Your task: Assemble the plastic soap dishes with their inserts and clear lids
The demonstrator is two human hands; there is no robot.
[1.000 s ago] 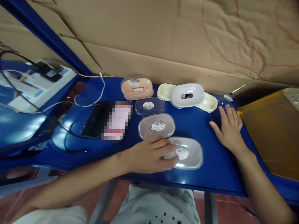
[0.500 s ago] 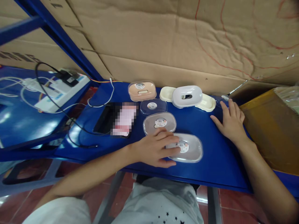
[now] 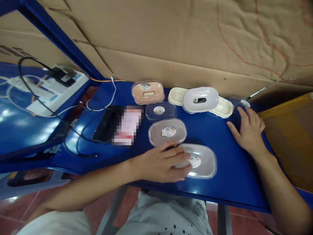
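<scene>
My left hand (image 3: 166, 163) lies with its fingers apart over the left end of the nearest clear-lidded oval case (image 3: 205, 161), which bears a round label. Behind it sits another clear-lidded case (image 3: 156, 132), then a dark blue one (image 3: 168, 112) and a peach one (image 3: 156, 97). My right hand (image 3: 250, 130) is spread at the table's right, its fingertips by a clear cover (image 3: 238, 101) with a label. A white oval ring-like piece (image 3: 212, 98) rests across a cream tray (image 3: 226, 107).
A phone (image 3: 128, 125) with a blurred screen lies on the blue table (image 3: 217, 186). Left of it are cables and a white power strip (image 3: 46, 102). A taped cardboard box (image 3: 290, 137) stands at the right, and cardboard (image 3: 151, 39) walls the back.
The view has shifted slightly, so the items appear a little displaced. The fingers of my left hand have drawn closer together over the nearest case.
</scene>
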